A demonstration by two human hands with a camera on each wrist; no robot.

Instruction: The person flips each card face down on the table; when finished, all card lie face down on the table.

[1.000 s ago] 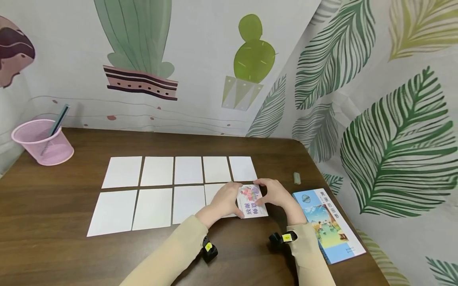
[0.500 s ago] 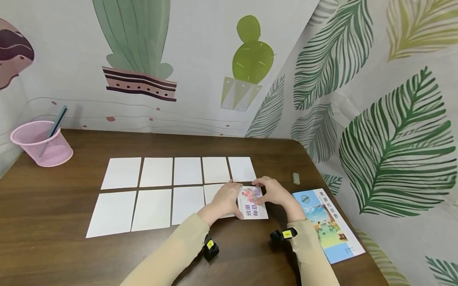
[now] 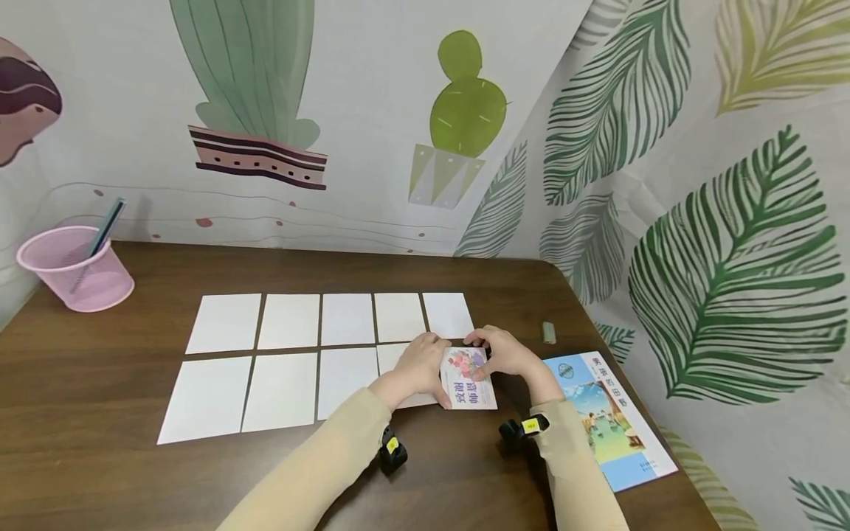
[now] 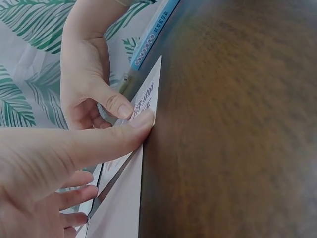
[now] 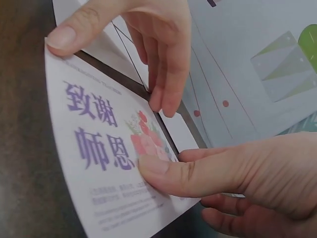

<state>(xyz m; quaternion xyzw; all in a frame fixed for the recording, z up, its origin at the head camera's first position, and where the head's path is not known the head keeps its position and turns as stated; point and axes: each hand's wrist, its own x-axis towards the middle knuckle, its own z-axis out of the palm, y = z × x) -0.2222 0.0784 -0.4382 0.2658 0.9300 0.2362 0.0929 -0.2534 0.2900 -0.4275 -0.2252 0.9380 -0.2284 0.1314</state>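
A printed card (image 3: 468, 380) with purple characters and pink flowers lies at the right end of the near row of white cards (image 3: 279, 387). My left hand (image 3: 420, 363) holds its left side, with the thumb (image 4: 141, 121) on the near corner. From the other side, my right hand (image 3: 505, 354) pinches the card, thumb (image 5: 163, 168) pressed on the flower print and fingers curled below. In the right wrist view the card (image 5: 94, 148) looks slightly raised off the table, and the left hand's fingers (image 5: 166, 74) reach down at its far edge.
Two rows of blank white cards (image 3: 319, 318) lie on the dark wooden table (image 3: 99, 479). A blue book (image 3: 607, 417) lies at the right edge, a small grey-green block (image 3: 549, 332) beyond it. A pink mesh cup (image 3: 74, 267) with a pen stands far left.
Both hands stay on the printed card. The right hand's fingertips have crept a little left along the card's far edge, toward the left hand.
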